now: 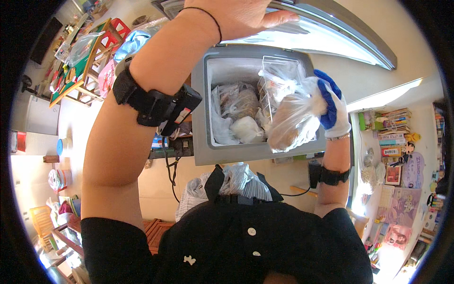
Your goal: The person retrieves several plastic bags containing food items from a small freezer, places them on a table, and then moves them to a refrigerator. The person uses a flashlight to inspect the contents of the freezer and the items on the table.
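Note:
Before me stands a grey chest freezer [200, 131] with its lid [298, 39] raised. At the top of the view my bare left hand [244, 17] holds the lid's edge, its thumb pointing right and its fingers partly cut off. My right hand [331, 103], in a white and blue work glove, grips the gathered neck of a clear plastic bag [294, 122] with something brownish inside. That bag hangs over the freezer's front right rim. A white wire basket [266, 60] sits inside, partly hidden behind it. Bagged food [244, 101] and a white bundle [247, 129] lie in the frosted interior.
A cabled black device [177, 106] is strapped to my left forearm, another strap [333, 175] to my right. Shelves of books [393, 122] stand at right. A green-topped table [79, 72] with clutter is at far left. Striped cloth [198, 191] lies near my waist.

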Demonstrator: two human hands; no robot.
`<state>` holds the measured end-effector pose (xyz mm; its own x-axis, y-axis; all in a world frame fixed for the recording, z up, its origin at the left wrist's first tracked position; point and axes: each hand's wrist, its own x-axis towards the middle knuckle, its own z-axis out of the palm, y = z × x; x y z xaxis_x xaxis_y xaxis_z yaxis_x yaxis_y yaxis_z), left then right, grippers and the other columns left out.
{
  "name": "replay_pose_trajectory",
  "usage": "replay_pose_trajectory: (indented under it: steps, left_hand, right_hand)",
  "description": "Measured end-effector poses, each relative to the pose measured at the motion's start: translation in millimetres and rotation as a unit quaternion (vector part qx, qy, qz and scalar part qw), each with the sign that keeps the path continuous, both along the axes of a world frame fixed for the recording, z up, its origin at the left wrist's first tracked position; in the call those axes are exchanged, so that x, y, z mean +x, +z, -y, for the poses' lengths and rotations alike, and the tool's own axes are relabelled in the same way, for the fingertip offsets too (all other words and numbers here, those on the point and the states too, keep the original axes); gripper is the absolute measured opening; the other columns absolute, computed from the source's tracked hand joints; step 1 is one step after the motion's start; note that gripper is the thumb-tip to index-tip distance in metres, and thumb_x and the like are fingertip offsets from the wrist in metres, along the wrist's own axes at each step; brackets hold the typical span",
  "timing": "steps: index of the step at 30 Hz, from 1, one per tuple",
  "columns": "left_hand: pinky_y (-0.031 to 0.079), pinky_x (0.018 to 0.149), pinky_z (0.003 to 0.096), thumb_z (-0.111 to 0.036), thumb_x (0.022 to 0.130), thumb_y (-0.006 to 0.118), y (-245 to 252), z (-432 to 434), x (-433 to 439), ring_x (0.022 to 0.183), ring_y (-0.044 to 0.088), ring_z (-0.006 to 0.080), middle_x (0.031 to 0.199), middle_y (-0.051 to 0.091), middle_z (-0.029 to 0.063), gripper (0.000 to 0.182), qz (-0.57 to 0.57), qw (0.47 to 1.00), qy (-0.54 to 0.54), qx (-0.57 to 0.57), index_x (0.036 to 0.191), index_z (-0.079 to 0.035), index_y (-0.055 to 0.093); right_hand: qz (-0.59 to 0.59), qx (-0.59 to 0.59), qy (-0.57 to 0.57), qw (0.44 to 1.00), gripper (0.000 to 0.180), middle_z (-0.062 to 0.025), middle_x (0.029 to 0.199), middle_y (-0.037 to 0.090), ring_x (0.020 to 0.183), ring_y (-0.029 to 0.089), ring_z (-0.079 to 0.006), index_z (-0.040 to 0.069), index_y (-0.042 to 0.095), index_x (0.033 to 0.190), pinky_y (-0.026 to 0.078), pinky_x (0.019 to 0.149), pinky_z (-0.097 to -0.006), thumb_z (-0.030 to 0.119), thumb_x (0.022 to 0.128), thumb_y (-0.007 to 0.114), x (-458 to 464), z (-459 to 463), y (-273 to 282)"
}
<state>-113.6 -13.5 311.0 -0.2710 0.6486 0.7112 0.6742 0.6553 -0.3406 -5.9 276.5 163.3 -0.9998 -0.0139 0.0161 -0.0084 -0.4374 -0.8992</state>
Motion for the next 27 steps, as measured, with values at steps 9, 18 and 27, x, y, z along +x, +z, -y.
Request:
replay_pose_trajectory:
  steps: [9, 18, 27]
  left_hand:
    - [0.045, 0.074, 0.0356, -0.045, 0.082, 0.057, 1, 2, 0, 0.083, 0.056, 0.0231, 0.094, 0.056, 0.0088, 0.053, -0.002, 1.000, -0.018, 0.008, 0.114, -0.003, 0.053]
    - [0.044, 0.073, 0.0345, -0.043, 0.079, 0.061, 1, 3, 1, 0.083, 0.054, 0.0222, 0.092, 0.055, 0.0077, 0.058, 0.013, 1.000, -0.017, 0.002, 0.119, -0.001, 0.052]
    - [0.044, 0.078, 0.0365, -0.045, 0.080, 0.059, -1, -1, 3, 0.088, 0.054, 0.0253, 0.100, 0.056, 0.0115, 0.064, -0.028, 0.999, -0.011, 0.014, 0.124, -0.001, 0.046]
  right_hand:
    - [0.092, 0.049, -0.052, 0.993, 0.025, -0.0087, 0.097, 0.066, 0.086, 0.064, -0.0208, 0.002, 0.062, 0.111, 0.053, 0.078, -0.0314, 0.010, 0.087, 0.061, -103, 90, -86]
    - [0.192, 0.518, -0.080, 0.829, 0.036, -0.0077, 0.086, 0.065, 0.071, 0.059, -0.0178, 0.006, 0.058, 0.113, 0.047, 0.062, -0.0312, 0.026, 0.083, 0.063, -196, 109, -224]
    - [0.178, 0.291, 0.033, 0.940, 0.032, -0.0003, 0.102, 0.063, 0.082, 0.057, -0.0092, 0.006, 0.058, 0.117, 0.046, 0.072, -0.0227, 0.022, 0.089, 0.061, -90, 85, -171]
